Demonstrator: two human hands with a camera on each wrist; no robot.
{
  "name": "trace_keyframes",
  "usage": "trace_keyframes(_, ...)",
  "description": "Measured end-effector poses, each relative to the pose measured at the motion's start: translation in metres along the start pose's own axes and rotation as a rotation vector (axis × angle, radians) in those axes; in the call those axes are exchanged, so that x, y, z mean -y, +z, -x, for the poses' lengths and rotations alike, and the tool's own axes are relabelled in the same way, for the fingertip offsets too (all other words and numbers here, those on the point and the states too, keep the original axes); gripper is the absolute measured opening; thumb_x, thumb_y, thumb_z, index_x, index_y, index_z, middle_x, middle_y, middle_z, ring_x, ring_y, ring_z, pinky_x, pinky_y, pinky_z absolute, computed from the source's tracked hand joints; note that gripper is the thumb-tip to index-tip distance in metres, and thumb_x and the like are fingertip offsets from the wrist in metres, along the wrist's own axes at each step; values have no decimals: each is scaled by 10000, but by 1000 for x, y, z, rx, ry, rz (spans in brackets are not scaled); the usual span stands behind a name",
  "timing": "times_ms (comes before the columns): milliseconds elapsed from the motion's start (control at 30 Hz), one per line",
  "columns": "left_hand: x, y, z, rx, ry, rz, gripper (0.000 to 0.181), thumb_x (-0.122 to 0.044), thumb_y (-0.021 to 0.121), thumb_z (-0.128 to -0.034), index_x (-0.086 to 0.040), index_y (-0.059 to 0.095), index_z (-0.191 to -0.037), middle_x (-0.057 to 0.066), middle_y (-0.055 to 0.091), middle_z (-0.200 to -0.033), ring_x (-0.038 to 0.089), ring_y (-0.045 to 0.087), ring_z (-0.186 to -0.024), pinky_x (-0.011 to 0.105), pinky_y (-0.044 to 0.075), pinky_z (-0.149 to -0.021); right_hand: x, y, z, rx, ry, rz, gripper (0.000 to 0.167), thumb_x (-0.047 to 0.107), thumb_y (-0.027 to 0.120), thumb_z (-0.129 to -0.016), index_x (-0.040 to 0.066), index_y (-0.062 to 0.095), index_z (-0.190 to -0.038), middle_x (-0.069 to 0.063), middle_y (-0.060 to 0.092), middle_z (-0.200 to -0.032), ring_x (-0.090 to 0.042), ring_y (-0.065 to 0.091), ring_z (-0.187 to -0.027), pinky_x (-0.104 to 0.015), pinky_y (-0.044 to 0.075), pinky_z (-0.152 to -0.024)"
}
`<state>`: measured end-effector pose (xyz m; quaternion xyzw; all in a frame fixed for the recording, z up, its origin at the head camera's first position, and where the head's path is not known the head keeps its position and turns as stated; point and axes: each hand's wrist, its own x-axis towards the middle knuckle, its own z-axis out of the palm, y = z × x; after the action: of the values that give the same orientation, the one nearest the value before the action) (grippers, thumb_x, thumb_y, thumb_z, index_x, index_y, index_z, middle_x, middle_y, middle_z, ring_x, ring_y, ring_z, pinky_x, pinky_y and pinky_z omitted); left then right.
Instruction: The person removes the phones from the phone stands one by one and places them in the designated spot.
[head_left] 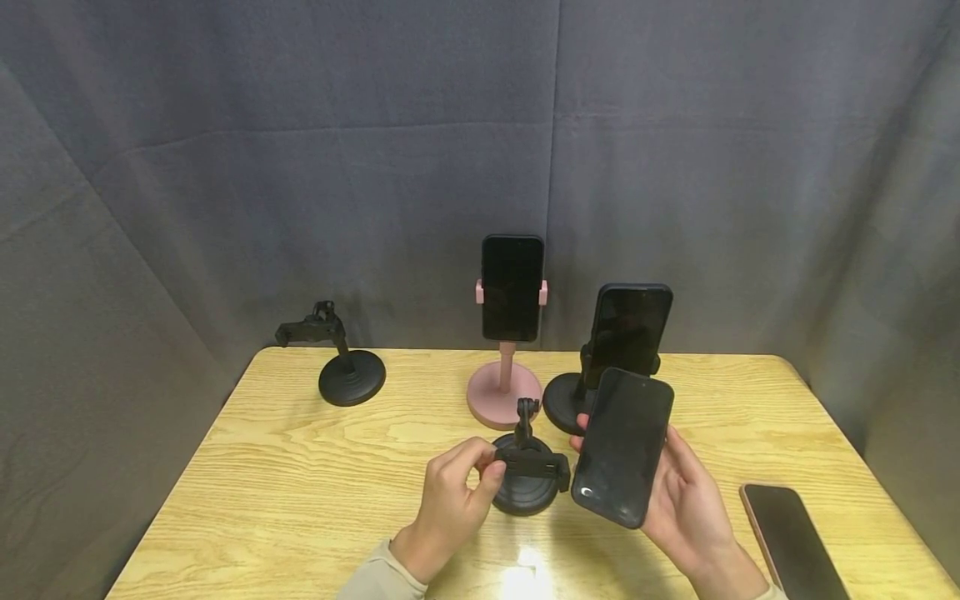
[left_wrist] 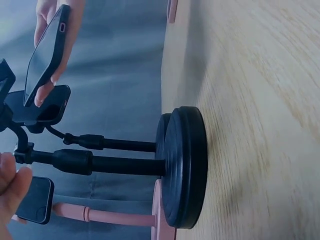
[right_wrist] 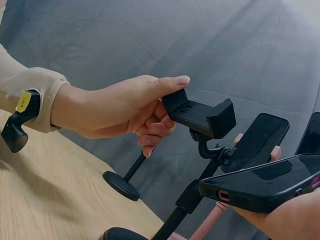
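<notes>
Carefully: a tilting stand and a one-handed phone are both put at risk here

The near clamp, borne on a bent neck above the black base, is pinched at its left end by the left hand, with the thumb on the end piece and the fingers curled below. The black phone is gripped from behind by the right hand, its edges caught between thumb and fingertips and its screen turned up. It is held just to the right of the clamp, outside it.

If the clamp is pulled too hard from one end, the neck could be twisted at its joint, or the base could be dragged or tipped, since no hand is laid on it. If the clamp is let spring back too soon, only a corner might be caught and the phone could be dropped. Whether its gap is wide enough cannot be judged from these views.

The space behind is crowded. The rear black stand is placed just beside the near base, and its mounted phone is partly covered by the held one in the head view, so a knock could be caused by a careless swing. The pink stand, also loaded with a phone, is set close by and could be jostled too.
</notes>
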<state>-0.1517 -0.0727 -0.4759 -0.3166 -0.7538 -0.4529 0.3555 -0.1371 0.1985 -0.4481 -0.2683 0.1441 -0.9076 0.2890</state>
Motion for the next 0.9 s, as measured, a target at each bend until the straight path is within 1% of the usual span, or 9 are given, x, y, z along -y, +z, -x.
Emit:
trace_keyframes(167,-6,0,1,10,-89,67,304,-309,478,-1083,-72,619,-953,17,641,-724,41,591,-657,137,538,-631,0,-1,1,-15,2,17,622,464,-47,-1088,223,106,-1641,-201,288,-1649,-377,310,-1520,-550,279,-1243)
trace_keyframes(300,-13,-3,-1,41,-182,169,172,-167,530,-1051,-21,620,-1049,81,677,-849,52,625,-736,185,572,-624,0,-3,1,-27,9,19,617,464,-40,-1090,230,106,-1641,-196,293,-1649,-367,301,-1526,-543,282,-1244)
trace_keyframes(367,-17,-6,-3,69,-232,257,131,-85,540,-1030,6,615,-1088,136,679,-933,65,661,-768,226,600,-615,-1,-3,2,-33,13,19,611,463,-40,-1090,238,94,-1642,-192,293,-1650,-363,288,-1530,-541,279,-1246)
trace_keyframes(433,-20,-9,-7,106,-306,365,137,-29,535,-1020,26,607,-1124,192,669,-1009,62,686,-785,282,622,-609,-1,-3,2,-36,14,19,604,461,-40,-1091,245,77,-1642,-192,294,-1650,-364,276,-1533,-543,276,-1247)
trace_keyframes(533,-24,-13,-11,155,-417,534,159,2,519,-1026,67,587,-1154,279,634,-1091,50,706,-780,346,635,-611,-1,-4,2,-40,13,19,597,460,-39,-1092,252,58,-1642,-193,294,-1650,-366,273,-1534,-547,273,-1247)
trace_keyframes(600,-25,-15,-12,176,-477,611,175,-5,506,-1037,88,581,-1165,322,610,-1131,28,700,-784,366,637,-623,-1,-4,3,-36,12,16,596,460,-40,-1091,252,50,-1643,-196,289,-1651,-371,271,-1534,-550,270,-1248)
trace_keyframes(667,-24,-16,-13,188,-500,664,191,-19,499,-1046,106,579,-1166,355,587,-1151,23,701,-791,375,637,-634,-1,-4,3,-31,11,14,596,459,-43,-1091,252,45,-1642,-198,285,-1653,-374,267,-1534,-551,267,-1248)
trace_keyframes(833,-21,-20,-13,210,-518,755,226,-28,514,-1043,135,593,-1179,398,583,-1171,57,734,-825,385,637,-641,-1,-5,4,-30,6,15,591,454,-41,-1092,255,43,-1642,-197,283,-1653,-380,255,-1535,-550,265,-1249)
trace_keyframes(900,-21,-22,-14,228,-549,791,243,-22,551,-1025,147,597,-1192,405,588,-1191,79,747,-848,361,639,-655,-1,-5,4,-37,4,20,589,453,-37,-1093,255,46,-1642,-197,289,-1651,-379,256,-1534,-550,268,-1247)
